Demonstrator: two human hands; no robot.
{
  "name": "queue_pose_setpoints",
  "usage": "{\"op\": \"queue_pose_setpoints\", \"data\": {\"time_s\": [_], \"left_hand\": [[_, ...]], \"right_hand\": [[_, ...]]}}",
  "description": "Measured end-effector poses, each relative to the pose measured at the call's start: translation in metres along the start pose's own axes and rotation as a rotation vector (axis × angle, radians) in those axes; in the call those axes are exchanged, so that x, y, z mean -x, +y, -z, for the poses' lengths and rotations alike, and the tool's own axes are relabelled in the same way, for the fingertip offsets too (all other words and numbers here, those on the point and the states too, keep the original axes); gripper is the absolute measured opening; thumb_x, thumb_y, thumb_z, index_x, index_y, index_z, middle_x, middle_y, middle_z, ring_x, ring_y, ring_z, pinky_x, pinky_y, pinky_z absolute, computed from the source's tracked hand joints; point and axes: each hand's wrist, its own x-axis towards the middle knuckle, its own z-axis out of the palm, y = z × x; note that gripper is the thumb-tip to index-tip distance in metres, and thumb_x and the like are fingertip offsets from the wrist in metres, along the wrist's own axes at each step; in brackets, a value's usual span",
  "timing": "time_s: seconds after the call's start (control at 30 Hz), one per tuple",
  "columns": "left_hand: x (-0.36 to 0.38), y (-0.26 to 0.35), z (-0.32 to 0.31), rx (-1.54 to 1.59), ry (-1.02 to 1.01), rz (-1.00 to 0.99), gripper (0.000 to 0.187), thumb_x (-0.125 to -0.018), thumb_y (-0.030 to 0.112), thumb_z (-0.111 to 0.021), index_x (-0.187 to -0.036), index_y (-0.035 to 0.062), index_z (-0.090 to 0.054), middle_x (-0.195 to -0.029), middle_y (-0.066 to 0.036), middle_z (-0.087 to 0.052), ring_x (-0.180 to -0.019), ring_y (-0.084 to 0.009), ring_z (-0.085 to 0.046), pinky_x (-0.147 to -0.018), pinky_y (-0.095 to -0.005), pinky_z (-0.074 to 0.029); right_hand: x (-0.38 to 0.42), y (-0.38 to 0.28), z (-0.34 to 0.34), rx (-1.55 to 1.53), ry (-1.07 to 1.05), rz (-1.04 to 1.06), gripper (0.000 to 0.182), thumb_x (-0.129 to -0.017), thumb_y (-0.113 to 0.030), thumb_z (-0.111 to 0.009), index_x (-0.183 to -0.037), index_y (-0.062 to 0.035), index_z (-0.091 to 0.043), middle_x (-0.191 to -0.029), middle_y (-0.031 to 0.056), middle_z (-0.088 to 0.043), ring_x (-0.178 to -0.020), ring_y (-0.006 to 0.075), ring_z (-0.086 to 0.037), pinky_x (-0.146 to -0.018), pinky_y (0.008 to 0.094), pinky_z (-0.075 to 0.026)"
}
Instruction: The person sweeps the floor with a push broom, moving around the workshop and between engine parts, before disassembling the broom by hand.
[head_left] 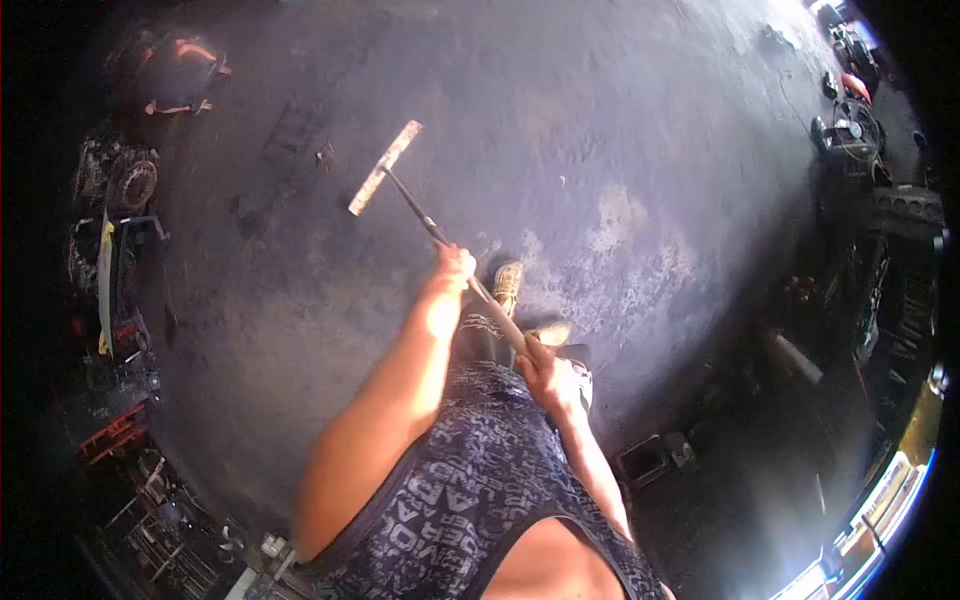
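At nine o'clock, near the edge of view, a narrow yellow strip (pixel 105 288) among dark metal clutter. Below that, at eight, a red metal part (pixel 115 432). Between nine and ten, a round ring (pixel 138 185). At ten, higher up, orange parts (pixel 193 48) on something too dim to name.

Toward eleven, out over the dark, patchy floor (pixel 600 120), a long-handled tool (pixel 410 202), with a straight, pale, mottled head (pixel 385 168) set crosswise at the far end. Cannot tell whether touching the floor or just above. Running from there toward five, past the middle of view, a shaft dark at first, then paler.

Just left of centre, a left hand (pixel 455 265), fingers curled and closed round the shaft. At six, a dark printed top (pixel 480 450). Close to centre, partly behind the shaft, a patterned shoe (pixel 508 285). Between four and five, nearer the body, a right hand (pixel 548 372), wrapped round the shaft's near end.

Farther out between four and five, a dark rectangular frame (pixel 643 460), on the floor. At three, a pale tube-like piece (pixel 798 358). At two, a round fan-like thing (pixel 855 128)
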Motion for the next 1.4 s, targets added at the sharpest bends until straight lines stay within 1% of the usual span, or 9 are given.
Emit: {"op": "queue_pose_setpoints", "data": {"time_s": [0.13, 0.3, 0.6, 0.73, 0.9, 1.07, 1.17, 1.23, 1.4], "left_hand": [[-0.031, 0.019, 0.049, 0.058, -0.017, -0.050, 0.021, -0.070, 0.029, -0.070, -0.085, 0.0127, -0.072, -0.083, -0.010, -0.070, -0.082, -0.0280, -0.068, -0.069, -0.0425, -0.055], [-0.066, 0.170, 0.109, 0.284, -0.094, -0.253, 0.020, -0.071, 0.027, -0.068, -0.084, 0.0109, -0.072, -0.082, -0.011, -0.070, -0.081, -0.0292, -0.068, -0.068, -0.0423, -0.055], [-0.163, 0.394, 0.201, 0.439, 0.056, -0.380, 0.020, -0.077, 0.025, -0.062, -0.078, 0.0071, -0.070, -0.078, -0.013, -0.069, -0.077, -0.0301, -0.069, -0.068, -0.0411, -0.056], [-0.192, 0.369, 0.220, 0.511, 0.089, -0.416, 0.027, -0.081, 0.030, -0.062, -0.085, 0.0037, -0.068, -0.084, -0.016, -0.069, -0.077, -0.0306, -0.069, -0.067, -0.0431, -0.056], [-0.265, 0.303, 0.131, 0.439, 0.760, -0.367, 0.022, -0.074, 0.027, -0.065, -0.066, 0.0069, -0.059, -0.058, -0.012, -0.059, -0.058, -0.0320, -0.064, -0.055, -0.0444, -0.052], [-0.233, 0.250, 0.219, 0.508, 0.175, -0.445, 0.028, -0.084, 0.032, -0.058, -0.084, 0.0052, -0.067, -0.079, -0.017, -0.068, -0.078, -0.0320, -0.069, -0.070, -0.0428, -0.056], [-0.237, 0.258, 0.253, 0.465, 0.214, -0.470, 0.027, -0.084, 0.031, -0.061, -0.075, 0.0059, -0.067, -0.067, -0.013, -0.065, -0.068, -0.0274, -0.068, -0.062, -0.0416, -0.056], [-0.236, 0.251, 0.286, 0.460, 0.154, -0.387, 0.026, -0.083, 0.029, -0.063, -0.073, 0.0061, -0.066, -0.060, -0.009, -0.061, -0.059, -0.0214, -0.065, -0.054, -0.0394, -0.054], [-0.321, 0.222, 0.302, 0.470, 0.296, -0.183, 0.013, -0.077, 0.016, -0.065, -0.084, 0.0067, -0.069, -0.072, -0.011, -0.066, -0.067, -0.0272, -0.065, -0.055, -0.0379, -0.054]], "right_hand": [[-0.025, 0.047, 0.082, 0.000, -0.127, -0.154, 0.034, -0.087, -0.031, -0.064, -0.118, -0.0148, -0.062, -0.088, 0.0207, -0.067, -0.087, 0.0388, -0.066, -0.075, 0.0445, -0.052], [-0.004, 0.128, 0.261, -0.132, -0.017, -0.445, 0.042, -0.081, -0.026, -0.075, -0.117, -0.0060, -0.067, -0.090, 0.0097, -0.072, -0.075, 0.0126, -0.066, -0.069, 0.0290, -0.052], [-0.012, 0.186, 0.492, 0.026, 0.383, -0.427, 0.034, -0.079, -0.020, -0.074, -0.109, -0.0034, -0.070, -0.065, 0.0072, -0.065, -0.056, 0.0117, -0.060, -0.050, 0.0276, -0.046], [-0.072, 0.189, 0.505, -0.037, 0.362, -0.340, 0.034, -0.076, -0.017, -0.076, -0.107, -0.0020, -0.071, -0.075, 0.0091, -0.070, -0.062, 0.0143, -0.063, -0.055, 0.0290, -0.049], [-0.163, 0.135, 0.469, 0.161, 0.166, -0.239, 0.042, -0.070, -0.023, -0.082, -0.103, -0.0006, -0.072, -0.072, 0.0093, -0.068, -0.063, 0.0145, -0.062, -0.055, 0.0293, -0.048], [-0.187, 0.121, 0.472, 0.152, 0.064, -0.341, 0.038, -0.071, -0.021, -0.082, -0.102, -0.0012, -0.073, -0.070, 0.0081, -0.067, -0.058, 0.0134, -0.061, -0.054, 0.0297, -0.048], [-0.186, 0.123, 0.512, 0.081, 0.059, -0.191, 0.024, -0.077, -0.010, -0.075, -0.097, 0.0026, -0.071, -0.076, 0.0046, -0.068, -0.063, 0.0094, -0.058, -0.054, 0.0237, -0.044], [-0.201, 0.104, 0.530, 0.058, 0.093, -0.492, 0.023, -0.078, -0.011, -0.073, -0.096, 0.0037, -0.070, -0.081, 0.0070, -0.069, -0.070, 0.0136, -0.062, -0.062, 0.0257, -0.049], [-0.309, 0.101, 0.524, 0.264, 0.021, -0.301, 0.024, -0.078, -0.012, -0.075, -0.098, 0.0008, -0.071, -0.084, 0.0089, -0.071, -0.076, 0.0120, -0.065, -0.069, 0.0277, -0.051]]}}
